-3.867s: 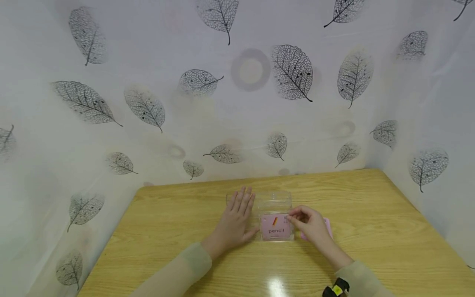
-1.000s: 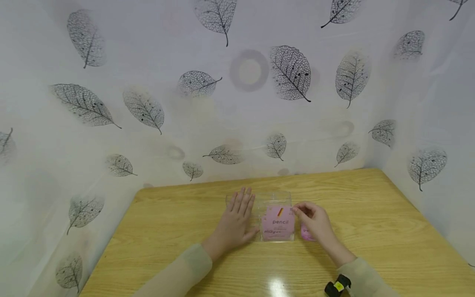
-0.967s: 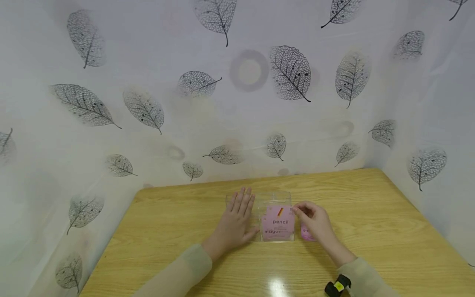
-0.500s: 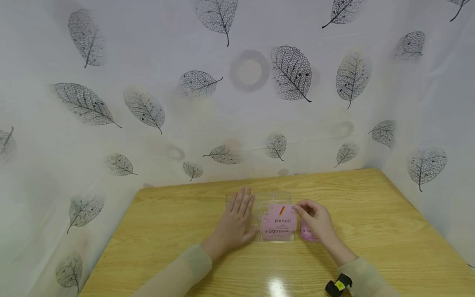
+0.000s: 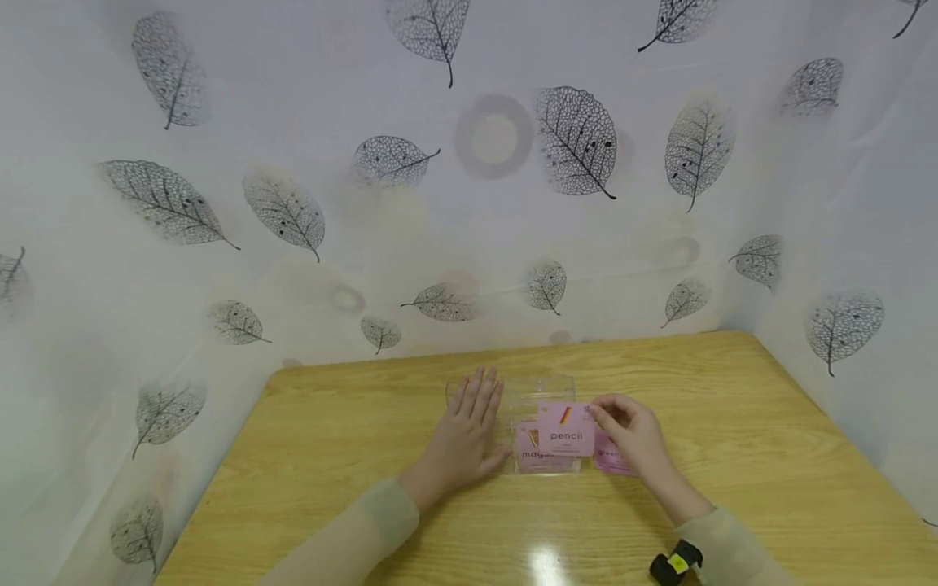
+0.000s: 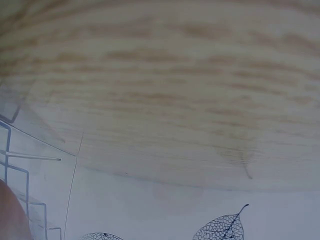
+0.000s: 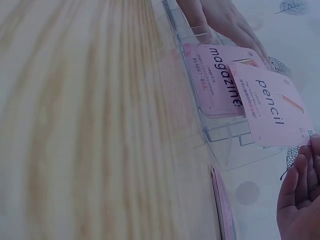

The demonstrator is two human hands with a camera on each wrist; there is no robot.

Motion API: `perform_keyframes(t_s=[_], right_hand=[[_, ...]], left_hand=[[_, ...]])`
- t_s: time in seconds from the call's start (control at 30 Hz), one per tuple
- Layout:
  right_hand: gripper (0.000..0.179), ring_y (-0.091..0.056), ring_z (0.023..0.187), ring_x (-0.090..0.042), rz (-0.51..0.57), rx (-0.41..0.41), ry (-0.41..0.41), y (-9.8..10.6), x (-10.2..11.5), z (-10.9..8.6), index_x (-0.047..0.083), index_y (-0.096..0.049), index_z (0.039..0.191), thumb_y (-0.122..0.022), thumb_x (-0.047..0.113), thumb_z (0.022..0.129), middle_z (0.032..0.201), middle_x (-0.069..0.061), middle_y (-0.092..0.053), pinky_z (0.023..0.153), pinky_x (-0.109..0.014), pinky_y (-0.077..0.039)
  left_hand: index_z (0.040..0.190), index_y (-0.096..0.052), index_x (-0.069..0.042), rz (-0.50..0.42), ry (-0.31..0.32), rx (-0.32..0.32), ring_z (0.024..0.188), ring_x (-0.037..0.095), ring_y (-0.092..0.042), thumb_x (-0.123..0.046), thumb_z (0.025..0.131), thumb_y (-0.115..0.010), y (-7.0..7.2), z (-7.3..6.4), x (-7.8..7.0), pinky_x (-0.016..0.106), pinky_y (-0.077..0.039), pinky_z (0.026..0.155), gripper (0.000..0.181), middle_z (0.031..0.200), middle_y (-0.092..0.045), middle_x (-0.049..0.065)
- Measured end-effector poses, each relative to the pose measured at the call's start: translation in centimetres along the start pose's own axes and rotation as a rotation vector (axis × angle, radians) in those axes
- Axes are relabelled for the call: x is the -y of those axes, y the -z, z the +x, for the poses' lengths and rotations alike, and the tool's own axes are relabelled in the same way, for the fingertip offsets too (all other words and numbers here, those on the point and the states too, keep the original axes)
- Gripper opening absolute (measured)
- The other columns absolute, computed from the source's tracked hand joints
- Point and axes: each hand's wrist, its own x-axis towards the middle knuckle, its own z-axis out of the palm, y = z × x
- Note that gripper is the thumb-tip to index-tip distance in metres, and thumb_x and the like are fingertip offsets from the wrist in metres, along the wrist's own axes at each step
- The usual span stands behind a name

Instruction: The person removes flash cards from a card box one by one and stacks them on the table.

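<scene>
My right hand (image 5: 632, 431) pinches the upper right corner of a pink flashcard (image 5: 566, 435) printed "pencil". That card overlaps a second pink flashcard (image 7: 216, 85) reading "magazine", which leans in a clear stepped plastic holder (image 5: 542, 387). Fingers straight, my left hand (image 5: 465, 427) lies flat against the holder's left part; the left wrist view catches only a fingertip (image 6: 11, 217) beside the clear steps. Right of the holder, partly behind my right hand, a stack of pink flashcards (image 5: 611, 457) lies on the table, its top word beginning "green".
The wooden table (image 5: 352, 456) reaches back to a pale curtain (image 5: 330, 122) with a leaf print, which also hangs at both sides. A black strap device with a yellow mark (image 5: 676, 561) sits by the right sleeve.
My right hand has drawn the "pencil" card up and to the right out of the holder, uncovering the "magazine" card behind it. The left hand has stayed in place.
</scene>
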Motion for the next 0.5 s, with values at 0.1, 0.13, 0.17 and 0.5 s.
perform_keyframes(t_s=[0.1,0.13,0.17,0.5], right_hand=[[0.016,-0.057,0.074,0.001,-0.004,0.002,-0.005,0.2,0.0,-0.1,-0.007,-0.073,0.107,-0.070,0.009,0.102,0.085,0.006,-0.069,0.061,-0.017,-0.052],[0.017,-0.058,0.074,0.001,-0.007,0.004,-0.004,0.3,-0.1,-0.1,-0.007,-0.073,0.107,-0.070,0.009,0.102,0.086,0.005,-0.070,0.061,-0.017,-0.052],[0.017,-0.058,0.075,0.001,-0.007,0.003,-0.005,0.3,-0.1,-0.1,-0.007,-0.073,0.108,-0.070,0.009,0.102,0.087,0.003,-0.071,0.062,-0.017,-0.053],[0.019,-0.059,0.076,0.002,-0.043,0.001,-0.009,1.1,0.0,-0.2,-0.005,-0.074,0.110,-0.070,0.012,0.103,0.093,-0.007,-0.074,0.065,-0.018,-0.055]], left_hand=[[0.168,-0.011,0.005,-0.003,-0.003,-0.005,0.164,0.042,-0.021,-0.070,0.103,-0.039,-0.1,0.0,0.0,0.049,0.009,0.136,0.103,0.176,-0.017,0.025],[0.168,-0.010,0.005,-0.004,-0.003,-0.007,0.164,0.042,-0.021,-0.070,0.103,-0.039,-0.2,0.0,0.0,0.049,0.009,0.136,0.103,0.177,-0.017,0.025],[0.168,-0.010,0.005,-0.003,-0.003,-0.009,0.164,0.042,-0.021,-0.070,0.103,-0.038,-0.2,0.0,0.0,0.049,0.009,0.136,0.104,0.177,-0.017,0.025],[0.167,-0.018,0.004,-0.002,0.006,-0.014,0.165,0.041,-0.019,-0.071,0.102,-0.042,-0.3,0.0,0.0,0.049,-0.009,0.137,0.102,0.177,-0.015,0.024]])
